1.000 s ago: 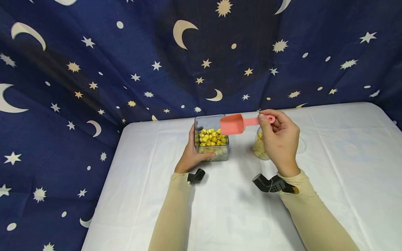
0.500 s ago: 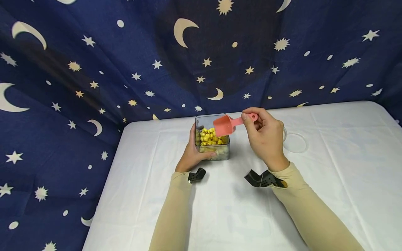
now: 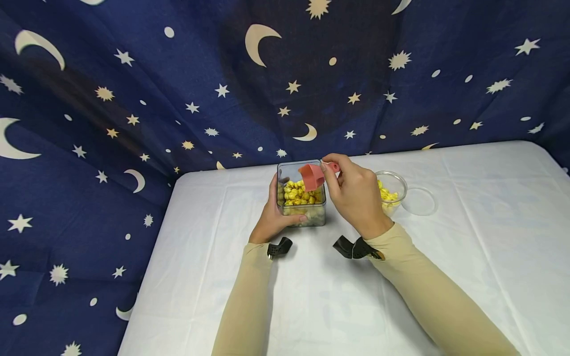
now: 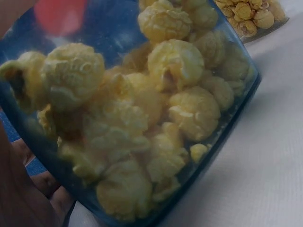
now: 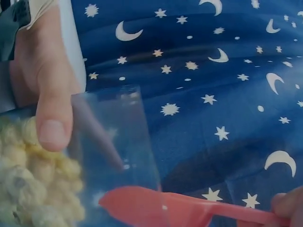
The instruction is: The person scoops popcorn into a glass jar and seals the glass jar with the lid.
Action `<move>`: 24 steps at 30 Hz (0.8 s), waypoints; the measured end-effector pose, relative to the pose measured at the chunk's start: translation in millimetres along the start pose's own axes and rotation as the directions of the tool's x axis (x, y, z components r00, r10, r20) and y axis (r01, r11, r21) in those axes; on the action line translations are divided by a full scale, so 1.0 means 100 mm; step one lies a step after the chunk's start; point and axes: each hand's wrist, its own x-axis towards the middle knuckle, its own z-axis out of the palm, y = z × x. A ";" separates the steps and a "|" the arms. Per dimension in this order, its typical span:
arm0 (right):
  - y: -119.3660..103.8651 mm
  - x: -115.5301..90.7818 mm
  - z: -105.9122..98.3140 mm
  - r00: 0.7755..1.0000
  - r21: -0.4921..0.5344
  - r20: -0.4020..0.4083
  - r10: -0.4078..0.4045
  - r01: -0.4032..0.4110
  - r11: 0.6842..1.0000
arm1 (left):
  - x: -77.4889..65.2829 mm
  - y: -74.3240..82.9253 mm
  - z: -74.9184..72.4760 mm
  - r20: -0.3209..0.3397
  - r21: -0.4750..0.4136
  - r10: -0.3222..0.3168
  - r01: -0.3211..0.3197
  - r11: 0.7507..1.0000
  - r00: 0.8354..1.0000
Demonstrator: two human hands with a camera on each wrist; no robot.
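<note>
My left hand [image 3: 269, 217] grips a clear square container [image 3: 315, 216] from its left side, thumb across the front wall. Yellow popcorn [image 3: 294, 195] fills its lower part and presses against the wall in the left wrist view. Between thumb and fingers, my right hand [image 3: 356, 195] pinches the handle of a pink scoop [image 3: 312, 177]. The scoop's bowl is tilted down over the container's opening, close above the popcorn. In the right wrist view, the scoop [image 5: 142, 203] overlaps the container's clear wall, and the left thumb [image 5: 54, 113] lies on the container's side.
Right of my right hand stands a round clear jar [image 3: 402, 190] with popcorn in it, partly hidden by the hand. A clear round lid [image 3: 419, 214] lies beside it on the white-covered table [image 3: 311, 296]. A blue curtain [image 3: 200, 74] with moons and stars hangs behind.
My right hand has moved left with the scoop, from over the jar to over the square container, and the scoop has tipped downward. The jar has come into fuller view. My left hand stays put.
</note>
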 end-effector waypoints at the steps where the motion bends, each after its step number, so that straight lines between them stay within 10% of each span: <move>1: -0.01 0.00 0.02 1.000 -0.009 0.009 -0.017 0.017 1.000 | 0.00 0.00 0.00 0.001 -0.003 0.000 0.000 1.000 1.000; 15: 0.00 0.01 0.24 0.993 -0.115 0.101 -0.060 0.072 0.991 | 0.01 0.02 -0.01 0.007 0.000 -0.025 0.025 1.000 1.000; 24: 0.04 0.00 0.33 0.991 -0.124 0.124 -0.043 0.058 0.991 | -0.04 0.34 -0.01 0.039 0.006 -0.038 0.038 0.999 0.999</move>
